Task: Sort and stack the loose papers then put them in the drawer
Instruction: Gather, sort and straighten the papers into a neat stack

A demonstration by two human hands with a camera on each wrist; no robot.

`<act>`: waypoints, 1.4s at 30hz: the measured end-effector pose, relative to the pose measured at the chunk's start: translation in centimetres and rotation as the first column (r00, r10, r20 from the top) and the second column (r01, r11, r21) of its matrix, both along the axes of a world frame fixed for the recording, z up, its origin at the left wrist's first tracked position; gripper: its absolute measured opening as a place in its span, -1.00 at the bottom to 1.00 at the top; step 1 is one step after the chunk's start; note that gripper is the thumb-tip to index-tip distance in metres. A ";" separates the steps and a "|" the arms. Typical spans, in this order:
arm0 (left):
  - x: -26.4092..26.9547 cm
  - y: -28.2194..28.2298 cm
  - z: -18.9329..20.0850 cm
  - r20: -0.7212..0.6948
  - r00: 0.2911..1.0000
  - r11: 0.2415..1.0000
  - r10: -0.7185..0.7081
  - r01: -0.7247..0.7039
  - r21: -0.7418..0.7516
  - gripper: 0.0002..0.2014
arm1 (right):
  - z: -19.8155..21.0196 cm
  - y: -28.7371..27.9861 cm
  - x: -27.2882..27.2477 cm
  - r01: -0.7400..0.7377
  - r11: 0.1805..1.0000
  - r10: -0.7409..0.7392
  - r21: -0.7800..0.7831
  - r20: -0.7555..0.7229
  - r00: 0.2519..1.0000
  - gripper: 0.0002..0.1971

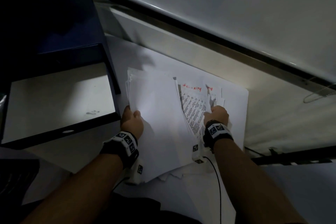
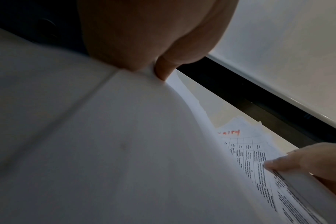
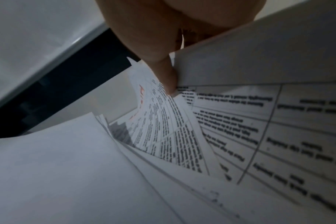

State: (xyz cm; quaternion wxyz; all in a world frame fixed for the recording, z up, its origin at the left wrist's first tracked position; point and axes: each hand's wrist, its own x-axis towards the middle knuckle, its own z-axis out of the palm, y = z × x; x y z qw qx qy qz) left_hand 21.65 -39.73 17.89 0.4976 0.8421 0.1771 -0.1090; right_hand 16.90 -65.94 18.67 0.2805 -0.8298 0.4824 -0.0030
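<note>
1. The open drawer (image 1: 60,100) lies just left of my paper stack (image 1: 156,107), nearer my left hand (image 1: 131,121); the stack's long axis runs away from me.
2. My left grip pinches the stack's left edge, thumb on top.
3. My right hand (image 1: 216,115) pinches printed sheets (image 1: 194,109) at the stack's right edge, over the white surface (image 1: 234,96).

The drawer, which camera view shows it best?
The head view: the drawer stands open left of the papers, its pale bottom bare. The left wrist view shows only a dark blur behind the left hand; the right wrist view shows none of it.
</note>
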 end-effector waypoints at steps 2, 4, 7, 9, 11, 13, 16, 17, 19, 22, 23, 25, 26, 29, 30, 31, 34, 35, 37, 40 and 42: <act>0.1 0.0 0.0 0.011 0.999 0.998 -0.042 0.042 0.049 -0.71 | 0.3 0.5 -0.1 -0.039 0.999 0.039 -0.004 0.011 0.999 -0.78; 0.1 0.1 -0.1 0.019 0.998 0.995 -0.062 0.060 0.075 -0.72 | 0.1 1.2 -0.1 -0.102 0.995 0.101 0.018 0.021 0.995 -0.50; 0.1 0.1 -0.1 0.025 0.998 0.994 -0.063 0.061 0.095 -0.71 | 0.1 1.6 0.1 -0.165 0.986 0.165 0.015 -0.054 0.985 -0.37; 0.0 -0.1 0.0 0.017 0.998 0.994 -0.060 0.058 0.093 -0.70 | 0.8 1.2 0.2 -0.163 0.987 0.163 0.005 -0.023 0.986 -0.45; 0.0 -0.3 0.0 0.023 0.999 0.996 -0.042 0.040 0.079 -0.69 | 2.0 0.5 0.2 -0.145 0.989 0.146 -0.031 0.044 0.988 -0.43; 0.0 -0.8 0.3 0.020 1.000 0.998 -0.018 0.016 0.057 -0.69 | 4.3 -0.1 0.1 -0.129 0.985 0.140 -0.118 0.095 0.986 -0.52; 0.4 -1.1 0.5 -0.041 0.999 0.999 -0.021 0.022 0.023 -0.90 | 8.7 -0.2 -0.2 -0.165 0.938 0.213 -0.304 0.129 0.968 -0.79; 0.4 -1.2 0.7 -0.053 0.998 1.000 -0.021 0.021 0.007 -0.98 | 10.3 -0.1 -0.2 -0.185 0.912 0.246 -0.367 0.128 0.961 -0.82; 0.5 -1.2 0.8 -0.045 0.998 0.998 -0.046 0.048 0.046 -0.89 | 12.9 0.2 -0.5 -0.203 0.865 0.290 -0.460 0.127 0.949 -0.82; 0.6 -0.9 0.8 -0.060 0.994 0.988 -0.090 0.097 0.121 -0.79 | 16.2 0.3 -0.9 -0.180 0.821 0.332 -0.541 0.197 0.922 -0.81; 0.7 -0.9 0.5 -0.077 0.992 0.984 -0.099 0.109 0.139 -0.80 | 17.3 0.3 -1.1 -0.163 0.816 0.351 -0.554 0.251 0.902 -0.79; 0.8 -0.8 0.2 -0.102 0.988 0.979 -0.120 0.135 0.153 -0.85 | 19.5 0.5 -1.4 -0.143 0.802 0.399 -0.581 0.342 0.851 -0.77; 0.9 -0.8 0.0 -0.115 0.984 0.977 -0.136 0.153 0.151 -0.86 | 20.7 0.6 -1.5 -0.141 0.794 0.426 -0.591 0.375 0.824 -0.77; 0.7 -1.2 -0.6 -0.172 0.966 0.966 -0.192 0.217 0.142 -0.58 | 23.5 0.9 -1.4 -0.153 0.775 0.486 -0.613 0.423 0.765 -0.78; 0.7 -1.3 -0.8 -0.176 0.962 0.963 -0.210 0.234 0.131 -0.57 | 24.2 1.1 -1.4 -0.168 0.773 0.502 -0.612 0.429 0.750 -0.79; 0.6 -1.4 -0.9 -0.183 0.957 0.962 -0.224 0.248 0.118 -0.57 | 24.7 1.3 -1.4 -0.186 0.771 0.519 -0.609 0.431 0.738 -0.79; 0.6 -1.6 -1.0 -0.178 0.953 0.959 -0.246 0.266 0.097 -0.61 | 25.1 1.8 -1.3 -0.264 0.775 0.547 -0.574 0.401 0.735 -0.83; 0.6 -1.6 -1.1 -0.176 0.955 0.962 -0.240 0.258 0.086 -0.63 | 24.8 1.8 -1.2 -0.293 0.792 0.540 -0.535 0.390 0.746 -0.86; 0.6 -1.5 -1.2 -0.183 0.962 0.978 -0.202 0.208 0.013 -0.67 | 23.7 1.4 -0.8 -0.333 0.843 0.501 -0.422 0.393 0.771 -0.90; 0.8 -1.0 -1.8 -0.223 0.968 0.991 -0.117 0.099 -0.090 -0.64 | 21.8 -0.6 -0.6 -0.381 0.886 0.461 -0.263 0.422 0.780 -0.80; 0.6 -0.7 -1.9 -0.269 0.961 0.990 -0.066 0.029 -0.138 -0.57 | 20.3 -2.2 -0.6 -0.432 0.888 0.457 -0.157 0.406 0.791 -0.74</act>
